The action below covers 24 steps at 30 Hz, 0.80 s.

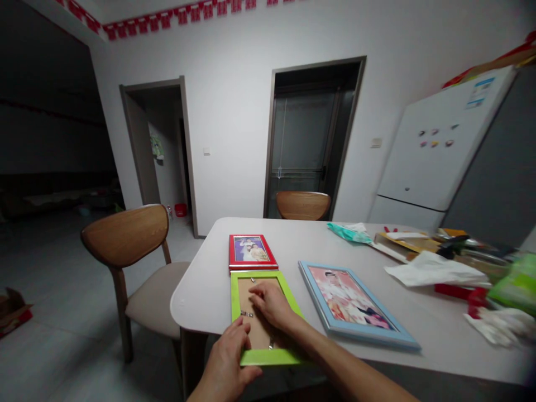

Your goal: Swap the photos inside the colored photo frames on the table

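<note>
A green picture frame [235,295] lies face down near the front edge of the white table [201,285], its brown backing board and small metal clips showing. My right hand [271,303] rests flat on the backing, fingers stretched toward the far end. At the near left corner my left hand [229,357] presses on the frame, fingers bent over the frame's edge and the backing. Just beyond the green frame lies a red frame [252,250] holding a photo. To the right lies a larger light-blue frame [355,303], also face up with a photo.
Papers [435,269], a teal bag [349,231] and other clutter cover the table's right side. A wooden chair [128,245] stands at the left, another chair [303,204] at the far side. A white fridge [435,151] stands at the right. Two dark doorways open in the back wall.
</note>
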Tool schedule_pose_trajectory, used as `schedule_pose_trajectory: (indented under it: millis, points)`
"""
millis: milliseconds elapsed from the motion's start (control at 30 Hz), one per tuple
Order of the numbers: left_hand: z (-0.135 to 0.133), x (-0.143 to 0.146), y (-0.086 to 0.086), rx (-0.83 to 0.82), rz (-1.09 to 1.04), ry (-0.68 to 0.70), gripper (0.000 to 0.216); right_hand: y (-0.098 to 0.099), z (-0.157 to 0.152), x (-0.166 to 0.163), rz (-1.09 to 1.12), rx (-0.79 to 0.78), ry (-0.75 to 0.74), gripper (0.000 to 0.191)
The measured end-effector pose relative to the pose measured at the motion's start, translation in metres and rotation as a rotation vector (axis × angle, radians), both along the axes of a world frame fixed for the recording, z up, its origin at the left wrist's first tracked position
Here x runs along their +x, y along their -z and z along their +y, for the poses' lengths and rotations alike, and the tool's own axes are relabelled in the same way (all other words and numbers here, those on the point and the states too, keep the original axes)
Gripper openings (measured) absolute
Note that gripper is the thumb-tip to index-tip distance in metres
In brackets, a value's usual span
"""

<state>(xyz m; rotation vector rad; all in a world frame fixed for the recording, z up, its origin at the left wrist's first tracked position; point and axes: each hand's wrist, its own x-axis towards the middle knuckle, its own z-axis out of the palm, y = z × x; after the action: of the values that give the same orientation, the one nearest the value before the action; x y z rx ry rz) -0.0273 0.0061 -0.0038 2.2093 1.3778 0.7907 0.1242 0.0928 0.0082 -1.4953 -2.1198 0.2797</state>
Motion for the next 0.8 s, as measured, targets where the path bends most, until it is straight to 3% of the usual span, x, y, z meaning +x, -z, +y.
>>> schedule_pose_trajectory:
  millis: [233, 467, 633, 800]
  points:
    - [0.000, 0.001, 0.002, -0.011, -0.010, -0.007, 0.046, 0.006, 0.052, 0.002, -0.045, -0.073, 0.245, 0.021]
    - [-0.004, 0.000, 0.003, -0.014, 0.051, -0.030, 0.059, 0.011, 0.065, -0.005, -0.016, -0.109, 0.358, 0.016]
    - [-0.004, 0.010, -0.006, -0.045, 0.211, -0.028, 0.053, 0.001, 0.060, 0.003, 0.097, -0.093, 0.278, 0.020]
    - [0.001, 0.030, -0.001, -0.002, 0.277, 0.051, 0.047, -0.007, 0.042, 0.034, 0.241, -0.041, 0.173, 0.024]
